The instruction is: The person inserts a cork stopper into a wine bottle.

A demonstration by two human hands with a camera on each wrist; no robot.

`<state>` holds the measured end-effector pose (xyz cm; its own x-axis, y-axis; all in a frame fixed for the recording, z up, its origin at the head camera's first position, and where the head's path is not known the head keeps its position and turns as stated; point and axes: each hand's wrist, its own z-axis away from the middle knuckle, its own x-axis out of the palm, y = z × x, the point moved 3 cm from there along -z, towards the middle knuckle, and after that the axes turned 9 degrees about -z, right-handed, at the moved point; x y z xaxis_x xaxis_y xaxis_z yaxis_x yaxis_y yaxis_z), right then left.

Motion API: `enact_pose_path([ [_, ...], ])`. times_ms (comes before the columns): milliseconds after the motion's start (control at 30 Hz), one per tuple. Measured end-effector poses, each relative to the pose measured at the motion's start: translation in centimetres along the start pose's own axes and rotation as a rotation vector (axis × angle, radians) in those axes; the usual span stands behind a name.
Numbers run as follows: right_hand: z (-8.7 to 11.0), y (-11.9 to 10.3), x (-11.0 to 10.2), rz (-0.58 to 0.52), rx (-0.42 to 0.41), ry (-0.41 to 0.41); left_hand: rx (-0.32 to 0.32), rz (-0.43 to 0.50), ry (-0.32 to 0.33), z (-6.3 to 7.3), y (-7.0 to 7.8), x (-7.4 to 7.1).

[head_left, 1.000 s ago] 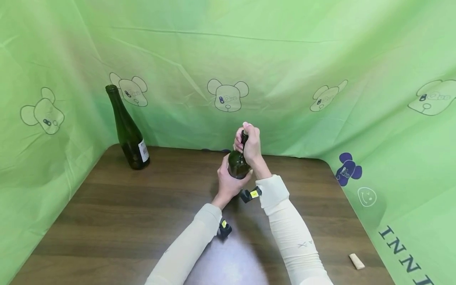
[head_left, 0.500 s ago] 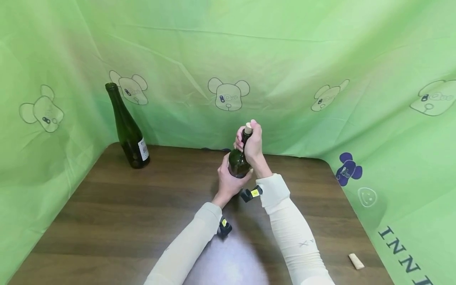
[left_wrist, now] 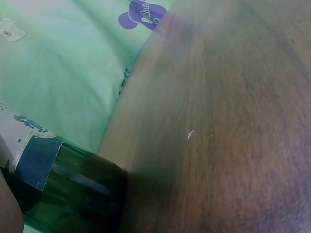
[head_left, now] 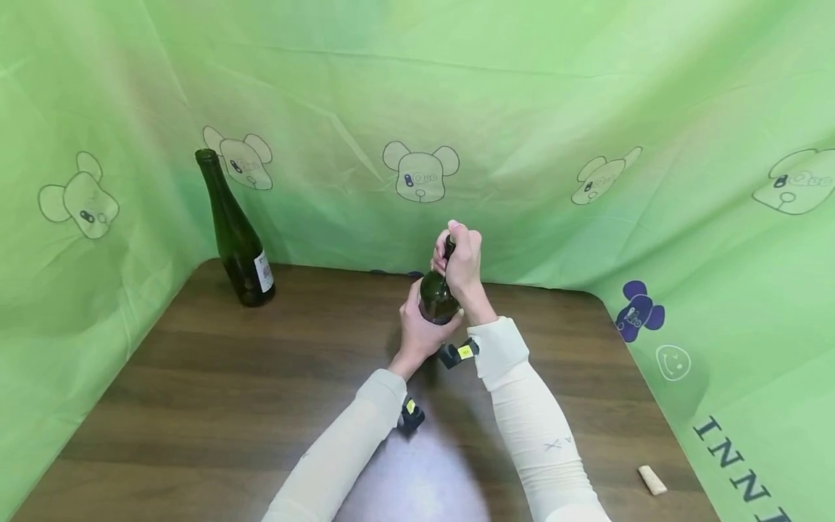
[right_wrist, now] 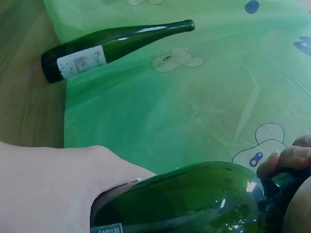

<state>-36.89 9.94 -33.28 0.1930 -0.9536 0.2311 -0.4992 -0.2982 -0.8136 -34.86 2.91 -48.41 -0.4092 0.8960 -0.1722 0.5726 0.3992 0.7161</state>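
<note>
Between my two hands stands a dark green wine bottle (head_left: 435,299). My left hand (head_left: 419,330) holds it round the body from the left side. My right hand (head_left: 464,267) grips the neck, fingers curled round it, with the thumb up over the mouth, so the bottle's top is covered. In the left wrist view the lower part of the bottle (left_wrist: 87,189) shows a torn label, its base down by the table. From the right wrist view, the glossy shoulder of the bottle (right_wrist: 209,194) lies between the left hand (right_wrist: 58,184) and the right fingers (right_wrist: 286,158).
Another green wine bottle (head_left: 241,243), uncorked and with a white label, stands upright at the table's back left. A pale cork (head_left: 651,480) lies on the wooden table (head_left: 261,406) at the front right. Green printed cloth (head_left: 522,94) hangs behind and at both sides.
Half a second ago a pale cork showed in the bottle's mouth with my right thumb beside it; now the thumb is over the top and hides it. The left hand's hold stays the same.
</note>
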Motion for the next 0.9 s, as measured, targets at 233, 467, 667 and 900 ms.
enact_pose_path([
  [233, 0.15, 0.36, -0.15, -0.07, 0.039, 0.008, -0.003, 0.028, -0.025, -0.22, 0.07, 0.23],
  [467, 0.16, 0.47, 0.21, -0.108, 0.125, 0.008, -0.008, 0.015, -0.008, -0.05, -0.11, 0.03],
  [667, 0.12, 0.3, 0.36, -0.104, 0.097, 0.028, -0.001, 0.017, -0.012, -0.11, -0.18, -0.09],
  [900, 0.19, 0.6, 0.11, -0.057, 0.04, 0.014, 0.0, 0.023, -0.012, -0.04, -0.25, -0.09],
])
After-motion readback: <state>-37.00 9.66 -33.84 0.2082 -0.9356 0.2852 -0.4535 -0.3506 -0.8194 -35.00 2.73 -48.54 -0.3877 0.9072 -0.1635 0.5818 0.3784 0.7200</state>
